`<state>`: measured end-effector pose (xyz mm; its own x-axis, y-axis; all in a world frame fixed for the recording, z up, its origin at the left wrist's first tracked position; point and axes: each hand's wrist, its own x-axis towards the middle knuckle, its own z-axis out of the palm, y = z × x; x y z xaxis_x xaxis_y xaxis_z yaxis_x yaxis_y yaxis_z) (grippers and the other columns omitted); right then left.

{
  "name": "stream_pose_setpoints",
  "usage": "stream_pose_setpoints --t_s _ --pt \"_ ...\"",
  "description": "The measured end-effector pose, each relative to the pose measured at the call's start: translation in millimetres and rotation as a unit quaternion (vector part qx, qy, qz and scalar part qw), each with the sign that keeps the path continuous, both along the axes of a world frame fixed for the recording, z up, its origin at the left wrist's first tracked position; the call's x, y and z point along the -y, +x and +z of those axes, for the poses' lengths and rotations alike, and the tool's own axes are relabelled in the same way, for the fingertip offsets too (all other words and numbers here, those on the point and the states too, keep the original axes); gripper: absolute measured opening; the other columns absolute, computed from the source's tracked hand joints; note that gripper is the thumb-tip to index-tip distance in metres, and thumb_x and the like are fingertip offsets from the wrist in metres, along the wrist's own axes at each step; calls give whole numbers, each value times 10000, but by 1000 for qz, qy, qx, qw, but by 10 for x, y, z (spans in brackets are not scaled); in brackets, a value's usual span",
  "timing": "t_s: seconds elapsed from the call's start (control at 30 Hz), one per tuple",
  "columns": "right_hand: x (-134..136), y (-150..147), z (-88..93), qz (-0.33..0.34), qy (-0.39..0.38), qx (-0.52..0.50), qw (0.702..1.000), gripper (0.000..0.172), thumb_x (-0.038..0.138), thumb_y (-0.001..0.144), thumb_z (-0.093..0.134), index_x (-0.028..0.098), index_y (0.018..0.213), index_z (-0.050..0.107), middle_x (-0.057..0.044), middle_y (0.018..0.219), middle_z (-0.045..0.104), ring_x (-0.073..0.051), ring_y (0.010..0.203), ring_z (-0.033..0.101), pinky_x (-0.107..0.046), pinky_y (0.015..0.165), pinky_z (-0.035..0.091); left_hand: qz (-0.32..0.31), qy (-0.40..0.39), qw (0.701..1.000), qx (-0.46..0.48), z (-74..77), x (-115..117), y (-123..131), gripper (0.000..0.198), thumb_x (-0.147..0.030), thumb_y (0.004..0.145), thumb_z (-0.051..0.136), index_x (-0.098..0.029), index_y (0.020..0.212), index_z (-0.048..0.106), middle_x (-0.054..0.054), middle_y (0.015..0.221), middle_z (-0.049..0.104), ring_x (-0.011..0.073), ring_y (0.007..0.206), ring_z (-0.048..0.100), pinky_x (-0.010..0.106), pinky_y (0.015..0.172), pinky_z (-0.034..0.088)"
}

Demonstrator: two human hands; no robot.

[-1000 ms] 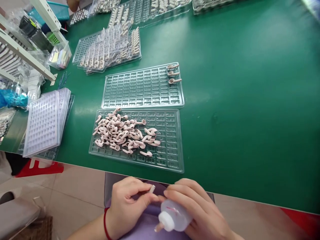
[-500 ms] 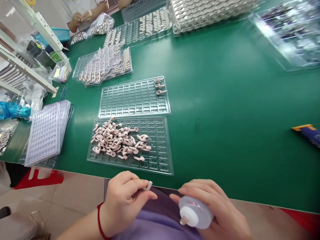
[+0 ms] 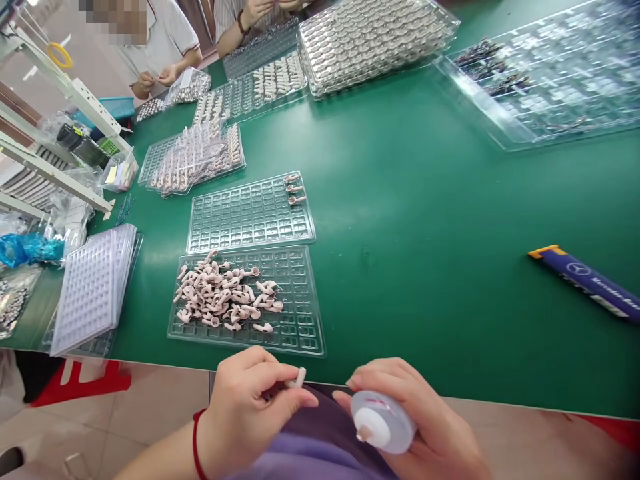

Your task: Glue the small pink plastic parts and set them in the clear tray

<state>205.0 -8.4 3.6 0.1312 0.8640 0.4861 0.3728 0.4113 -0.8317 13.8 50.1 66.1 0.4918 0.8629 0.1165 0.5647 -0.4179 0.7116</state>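
Between the thumb and fingers of my left hand [image 3: 255, 407] is a small white earphone shell [image 3: 299, 378], its stem poking out past the fingertips. My right hand [image 3: 420, 417] is wrapped round a translucent squeeze bottle [image 3: 395, 427], whose white cap and narrow tip point down and toward my left hand. The two hands are apart, in front of the table edge. Just beyond them lies a clear tray [image 3: 300, 300] with a heap of white earphone shells [image 3: 215, 293] on its left part. Behind it, another clear tray [image 3: 240, 213] holds three shells [image 3: 295, 190] in its right column.
Stacked white trays [image 3: 90, 287] stand at left. Farther back are a filled tray [image 3: 195, 160] and a tall tray stack [image 3: 375, 40]. A large clear tray [image 3: 550, 87] with dark wires is at right, above a blue packet [image 3: 590, 280]. A co-worker's hands [image 3: 157, 80] work across the table.
The view has shifted, so the table's things appear farther left and the blue packet shows more fully. Both hands keep their grips; the right hand with the bottle appears slightly farther left.
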Motion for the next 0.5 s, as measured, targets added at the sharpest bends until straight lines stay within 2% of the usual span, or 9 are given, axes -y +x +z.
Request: stream_pose_setpoints --t_s 0.13,0.23,0.33,0.4,0.5 --pt "-22 59 14 -4 -18 -18 1000 139 195 850 673 222 953 583 -10 742 629 -138 629 611 -233 538 546 -11 -17 1000 3 27 -59 31 147 -294 782 791 -147 799 787 51 639 668 114 509 586 193 481 477" --pt "-69 160 9 -48 -47 -32 997 133 232 843 684 234 931 584 -7 755 634 -132 608 621 -213 525 538 -37 -19 999 22 61 -301 72 121 -288 795 779 -167 798 786 56 694 694 127 565 628 204 523 513" --pt "-150 247 -5 -126 -71 -26 989 154 333 826 713 247 889 602 -3 739 659 -129 543 618 -198 456 513 -79 21 996 39 99 -757 171 79 -234 846 724 -195 817 786 47 734 730 146 659 679 241 650 560" --pt "-222 290 -4 -162 -78 -29 983 170 371 813 725 253 858 610 5 702 668 -131 506 619 -193 415 498 -98 68 993 14 109 -1123 282 117 -169 875 673 -205 873 785 42 790 757 152 724 697 255 702 563" --pt "-299 400 21 -153 -84 -60 983 160 389 842 688 254 853 603 5 689 675 -143 504 637 -206 409 506 -95 137 983 -72 70 -1638 497 131 -133 872 668 -196 901 779 39 853 772 157 780 708 256 723 558"
